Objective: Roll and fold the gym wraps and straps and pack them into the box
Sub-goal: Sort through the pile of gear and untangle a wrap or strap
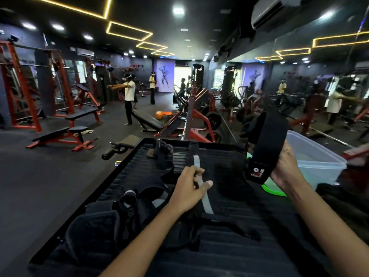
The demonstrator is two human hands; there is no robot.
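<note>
My right hand (287, 168) holds a wide black wrap (265, 144) upright; its lower end carries a red and white logo. The wrap hangs just left of the clear plastic box (319, 156). My left hand (191, 188) rests on the black ribbed platform (229, 252) and pinches a black strap with a grey stripe (205, 198) that runs away from me. More black wraps and straps lie in a heap (123, 212) at the near left of the platform. Another black strap bundle (162, 154) lies at the far end.
A green lid (273, 189) lies under the clear box at the platform's right edge. Red and black benches (65, 134) and weight machines (197, 116) fill the gym floor beyond. Several people stand in the distance. A mirror wall runs along the right.
</note>
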